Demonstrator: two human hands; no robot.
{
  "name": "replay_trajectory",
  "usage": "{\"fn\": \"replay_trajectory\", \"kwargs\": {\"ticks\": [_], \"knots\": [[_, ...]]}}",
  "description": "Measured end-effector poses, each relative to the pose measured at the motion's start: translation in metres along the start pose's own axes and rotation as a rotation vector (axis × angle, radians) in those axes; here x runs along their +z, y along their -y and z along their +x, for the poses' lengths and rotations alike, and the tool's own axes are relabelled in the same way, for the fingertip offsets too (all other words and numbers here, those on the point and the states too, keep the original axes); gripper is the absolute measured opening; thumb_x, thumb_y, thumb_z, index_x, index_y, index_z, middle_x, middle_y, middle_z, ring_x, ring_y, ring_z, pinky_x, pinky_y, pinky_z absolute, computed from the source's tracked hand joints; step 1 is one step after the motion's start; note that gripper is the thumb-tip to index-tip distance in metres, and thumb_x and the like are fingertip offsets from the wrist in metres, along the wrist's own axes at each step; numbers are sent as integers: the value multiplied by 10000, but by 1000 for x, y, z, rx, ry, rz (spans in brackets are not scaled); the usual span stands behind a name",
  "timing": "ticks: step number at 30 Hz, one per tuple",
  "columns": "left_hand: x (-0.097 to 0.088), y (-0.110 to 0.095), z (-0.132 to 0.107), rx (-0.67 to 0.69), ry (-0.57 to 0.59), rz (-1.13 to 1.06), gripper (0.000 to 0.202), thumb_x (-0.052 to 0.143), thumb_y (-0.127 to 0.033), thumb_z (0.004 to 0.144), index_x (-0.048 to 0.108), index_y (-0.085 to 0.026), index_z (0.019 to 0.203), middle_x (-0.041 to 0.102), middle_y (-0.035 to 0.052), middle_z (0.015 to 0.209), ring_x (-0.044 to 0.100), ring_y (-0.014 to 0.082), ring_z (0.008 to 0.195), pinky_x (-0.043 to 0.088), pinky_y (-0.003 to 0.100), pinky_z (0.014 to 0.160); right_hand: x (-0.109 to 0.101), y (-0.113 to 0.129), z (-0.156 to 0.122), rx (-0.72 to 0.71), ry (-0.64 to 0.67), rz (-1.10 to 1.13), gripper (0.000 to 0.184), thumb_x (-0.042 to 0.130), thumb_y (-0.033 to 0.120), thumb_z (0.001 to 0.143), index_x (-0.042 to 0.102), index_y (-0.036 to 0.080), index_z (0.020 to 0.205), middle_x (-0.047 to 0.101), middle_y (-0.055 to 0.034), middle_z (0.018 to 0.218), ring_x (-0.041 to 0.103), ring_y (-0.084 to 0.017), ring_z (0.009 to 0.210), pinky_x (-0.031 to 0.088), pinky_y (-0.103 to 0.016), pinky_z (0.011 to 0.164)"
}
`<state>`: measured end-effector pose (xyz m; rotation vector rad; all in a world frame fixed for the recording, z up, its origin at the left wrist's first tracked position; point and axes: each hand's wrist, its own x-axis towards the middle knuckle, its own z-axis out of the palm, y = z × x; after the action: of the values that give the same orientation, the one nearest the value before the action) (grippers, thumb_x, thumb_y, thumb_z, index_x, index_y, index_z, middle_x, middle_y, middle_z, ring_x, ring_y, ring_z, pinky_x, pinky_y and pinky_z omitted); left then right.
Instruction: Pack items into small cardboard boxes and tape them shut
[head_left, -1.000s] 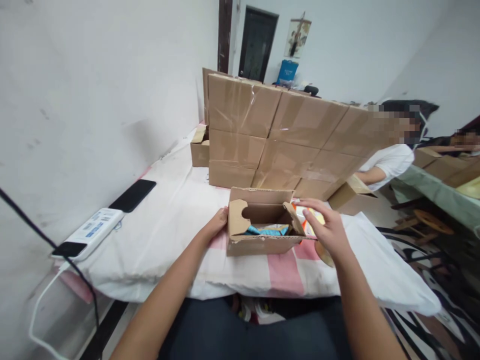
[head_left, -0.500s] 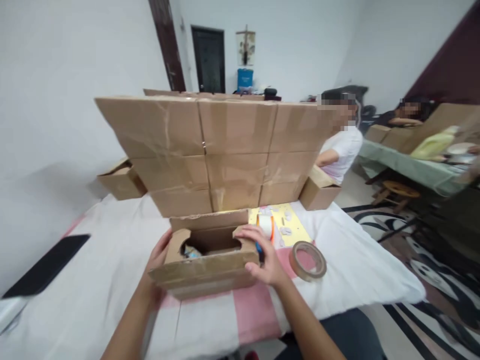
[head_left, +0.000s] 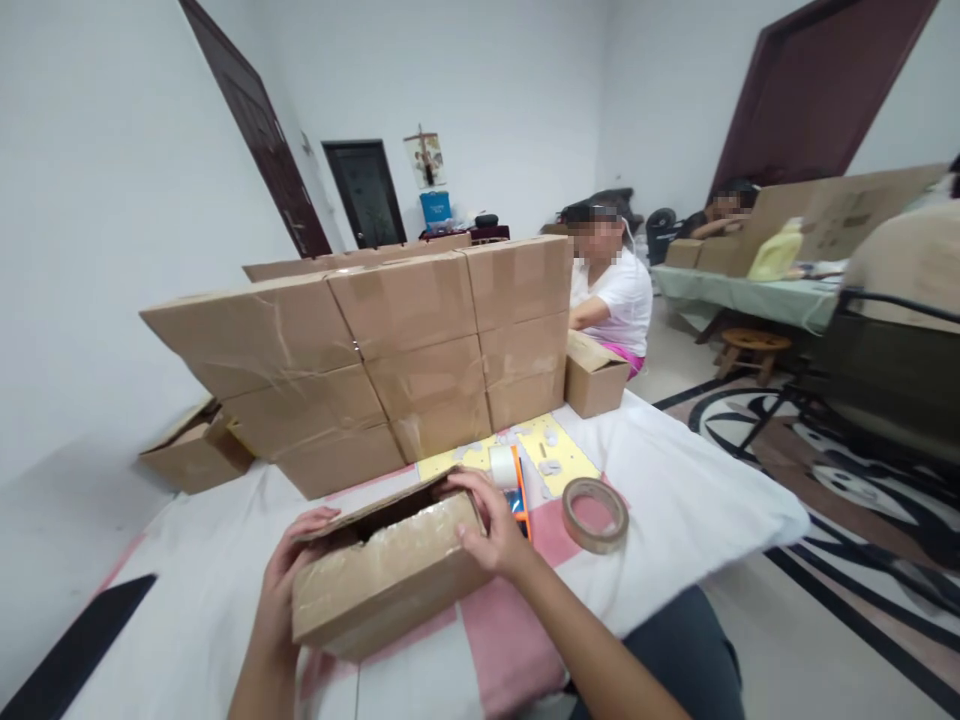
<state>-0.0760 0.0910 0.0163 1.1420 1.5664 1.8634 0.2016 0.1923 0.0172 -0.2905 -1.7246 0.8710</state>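
A small cardboard box sits in front of me on the cloth-covered table. Its near flap now lies inward over part of the opening, while the far flap stands up behind a dark gap. Around the left end is my left hand, its fingertips at the top edge. My right hand grips the right end, thumb on the near side and fingers over the top. Just right of the box is an orange-and-blue tape dispenser with a clear roll. A roll of brown tape lies further right.
A wall of stacked cardboard boxes stands across the table behind the box. Smaller boxes stand at its left and right ends. A dark flat object lies at front left. A person in white sits beyond the wall.
The near flap has folded in over the box opening, and the inner end flaps are now mostly covered. Both hands stay on the box. My view has turned to the right.
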Motion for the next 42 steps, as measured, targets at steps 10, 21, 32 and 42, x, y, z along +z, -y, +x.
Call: {"fn": "replay_trajectory", "kwargs": {"ticks": [10,21,32,42], "knots": [[-34,-28,-21,545,301,719,457,345,-503,953,716,-241,998,624,82,1390,474,321,1335,349,529,1114,12,-6,-15,204,-171,46,676,552,190,777,407,215,1437,504,-128,1452,482,-273,1344,410,-450,1094],[58,-61,-85,675,294,1330,519,571,-432,928,535,-265,1419,604,56,1421,588,284,1282,394,413,1034,9,9,-12,173,-383,-65,484,515,216,790,539,194,1274,599,-114,1283,551,-259,1220,430,-441,1067],[47,-48,-61,587,330,1121,446,649,-431,875,644,-329,1309,693,46,1301,617,332,1222,439,406,979,-41,-49,-11,631,-375,6,155,635,301,693,576,187,780,631,1,691,597,-182,678,487,-295,649],[109,-93,-63,706,229,749,389,656,-332,875,633,-261,1257,602,100,1344,519,312,1306,385,474,1126,-60,15,4,354,-394,149,155,617,336,851,593,184,833,580,12,720,549,-143,654,446,-257,636]]}}
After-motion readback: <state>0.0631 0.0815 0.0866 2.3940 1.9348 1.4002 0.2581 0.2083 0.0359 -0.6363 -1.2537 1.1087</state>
